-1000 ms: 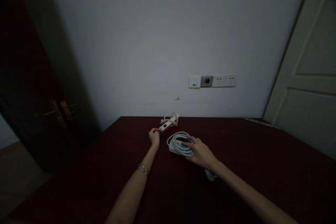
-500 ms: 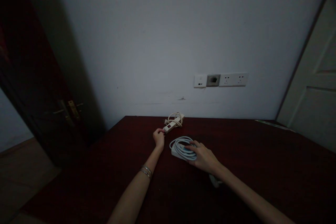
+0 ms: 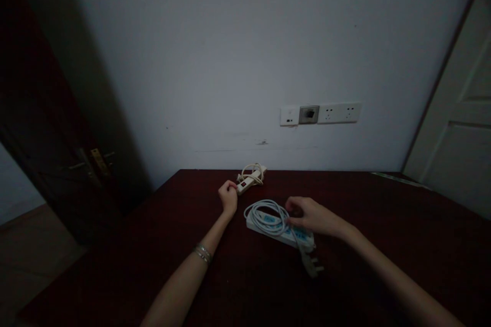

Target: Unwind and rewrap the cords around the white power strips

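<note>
A white power strip (image 3: 282,235) with blue socket faces lies on the dark red table, its white cable (image 3: 262,225) coiled loosely on top. The plug (image 3: 311,266) rests at its near right end. My right hand (image 3: 316,215) is over the strip's right half, thumb and forefinger curled at the right edge of the coil and gripping the cable. Farther back lies a smaller cream power strip (image 3: 249,180), wrapped in its own cord. My left hand (image 3: 229,197) is closed at the near end of the cream strip; the fingertips are partly hidden.
The table (image 3: 364,225) meets a pale wall, where a row of sockets (image 3: 337,112) sits above its back edge. A dark door (image 3: 57,138) with brass handles is at left, a pale door (image 3: 464,153) at right. A thin strip (image 3: 401,181) lies at the back right.
My right hand has drawn back to the right from over the coil, uncovering the strip's sockets and plug. My left hand stays at the cream strip. The view has shifted slightly.
</note>
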The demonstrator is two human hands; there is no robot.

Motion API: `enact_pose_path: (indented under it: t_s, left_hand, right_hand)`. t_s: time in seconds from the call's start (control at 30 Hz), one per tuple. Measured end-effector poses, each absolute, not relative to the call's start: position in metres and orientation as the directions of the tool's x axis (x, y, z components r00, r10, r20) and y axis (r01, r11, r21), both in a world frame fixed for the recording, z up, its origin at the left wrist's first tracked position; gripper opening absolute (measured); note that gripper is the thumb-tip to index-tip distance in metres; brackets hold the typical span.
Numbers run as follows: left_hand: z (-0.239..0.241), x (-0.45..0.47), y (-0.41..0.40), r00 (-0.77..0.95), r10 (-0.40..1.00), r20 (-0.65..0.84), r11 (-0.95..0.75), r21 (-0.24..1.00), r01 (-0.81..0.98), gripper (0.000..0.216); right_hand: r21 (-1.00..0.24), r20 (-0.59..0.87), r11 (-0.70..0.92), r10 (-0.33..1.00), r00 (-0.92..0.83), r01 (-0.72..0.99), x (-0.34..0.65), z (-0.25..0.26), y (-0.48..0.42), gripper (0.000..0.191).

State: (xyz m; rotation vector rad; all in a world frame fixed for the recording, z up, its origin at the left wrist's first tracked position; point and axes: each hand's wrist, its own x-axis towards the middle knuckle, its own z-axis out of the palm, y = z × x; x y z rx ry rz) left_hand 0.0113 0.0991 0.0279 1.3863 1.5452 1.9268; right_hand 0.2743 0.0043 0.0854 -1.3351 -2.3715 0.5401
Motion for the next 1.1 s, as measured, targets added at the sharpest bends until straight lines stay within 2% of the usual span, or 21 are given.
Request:
enact_pose_path:
  t_s: [0.07, 0.17, 0.23, 0.3, 0.33, 0.4, 0.47, 0.53, 0.67, 0.83, 0.9, 1.03, 1.1]
  left_hand:
    - [0.058, 0.018, 0.093, -0.444, 0.716, 0.539, -0.423, 0.840, 0.339, 0.020]
    - [0.104, 0.035, 0.083, -0.225, 0.757, 0.613, -0.515, 0.772, 0.371, 0.021]
    - [0.125, 0.050, 0.075, 0.111, 0.851, 0.513, -0.513, 0.768, 0.384, 0.023]
    - [0.133, 0.064, 0.068, 0.458, 0.815, 0.354, -0.559, 0.688, 0.462, 0.027]
    - [0.132, 0.070, 0.065, 0.566, 0.772, 0.291, -0.601, 0.623, 0.500, 0.028]
    - [0.123, 0.079, 0.061, 0.662, 0.711, 0.237, -0.677, 0.488, 0.552, 0.028]
    - [0.109, 0.083, 0.061, 0.688, 0.694, 0.212, -0.701, 0.418, 0.578, 0.030]
    - [0.095, 0.081, 0.066, 0.702, 0.695, 0.156, -0.692, 0.410, 0.594, 0.036]
    - [0.070, 0.066, 0.087, 0.613, 0.780, 0.127, -0.587, 0.487, 0.646, 0.038]
    - [0.043, 0.045, 0.114, 0.449, 0.875, 0.183, -0.464, 0.583, 0.667, 0.021]
    - [0.035, 0.040, 0.121, 0.435, 0.877, 0.204, -0.465, 0.592, 0.658, 0.026]
    - [0.027, 0.037, 0.128, 0.439, 0.872, 0.217, -0.472, 0.611, 0.635, 0.024]
    - [0.027, 0.038, 0.129, 0.455, 0.869, 0.194, -0.469, 0.616, 0.633, 0.019]
  right_hand:
    - [-0.486, 0.062, 0.414, 0.895, -0.442, 0.770, 0.283, 0.094, 0.007, 0.029]
    - [-0.491, -0.127, 0.319, 0.894, -0.429, 0.811, 0.289, 0.099, 0.006, 0.027]
    - [-0.480, -0.247, 0.268, 0.872, -0.422, 0.835, 0.288, 0.099, 0.003, 0.025]
    - [-0.430, -0.252, 0.272, 0.879, -0.404, 0.861, 0.283, 0.096, -0.001, 0.022]
    - [-0.392, -0.226, 0.289, 0.890, -0.396, 0.873, 0.280, 0.095, -0.002, 0.021]
    - [-0.322, -0.188, 0.316, 0.902, -0.388, 0.892, 0.275, 0.092, -0.003, 0.022]
    - [-0.285, -0.196, 0.324, 0.902, -0.386, 0.902, 0.271, 0.087, -0.003, 0.024]
    - [-0.298, -0.217, 0.329, 0.891, -0.399, 0.896, 0.270, 0.082, -0.002, 0.020]
    - [-0.378, -0.223, 0.347, 0.866, -0.448, 0.858, 0.270, 0.075, 0.000, 0.010]
    - [-0.403, -0.129, 0.332, 0.902, -0.412, 0.853, 0.277, 0.084, 0.002, 0.009]
    - [-0.478, -0.096, 0.331, 0.901, -0.423, 0.814, 0.284, 0.090, 0.005, 0.010]
    - [-0.719, -0.089, 0.266, 0.881, -0.466, 0.642, 0.302, 0.098, 0.014, 0.014]
    - [-0.764, -0.033, 0.283, 0.880, -0.474, 0.580, 0.310, 0.100, 0.018, 0.020]
